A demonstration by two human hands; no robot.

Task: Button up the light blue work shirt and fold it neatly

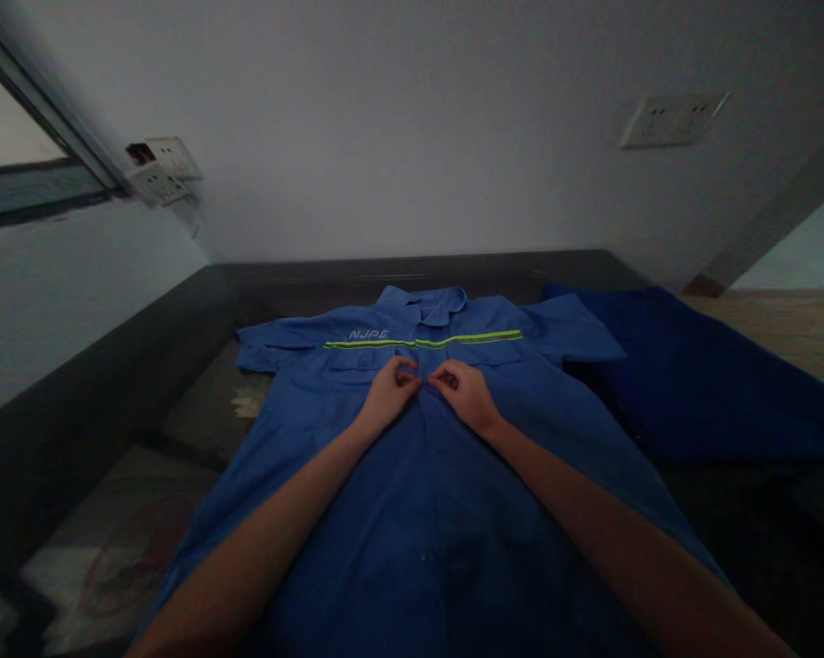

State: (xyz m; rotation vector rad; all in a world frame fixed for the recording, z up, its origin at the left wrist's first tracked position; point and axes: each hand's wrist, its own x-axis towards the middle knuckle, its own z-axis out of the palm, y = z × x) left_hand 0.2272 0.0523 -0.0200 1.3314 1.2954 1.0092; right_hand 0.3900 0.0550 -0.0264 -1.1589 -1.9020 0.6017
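A blue short-sleeved work shirt (357, 512) lies spread face up, its collar at the far end. Yellow-green stripes and the letters NJPE or similar cross its chest. My left hand (390, 391) pinches the front placket just below the stripe, thumb and forefinger nearly together. Close beside it, my right hand (465, 391) pinches the other side of the placket, its fingers curled. Whatever small part lies between the fingertips, perhaps a button, is too dark to make out. Lower down the front, one small button shows.
Under the shirt is a dark glass-topped table (199, 402) with a raised dark rim. A darker blue cloth (713, 384) lies to the right, partly beneath the sleeve. Wall sockets (676, 121) are on the wall behind, and another socket cluster (162, 174) is in the left corner.
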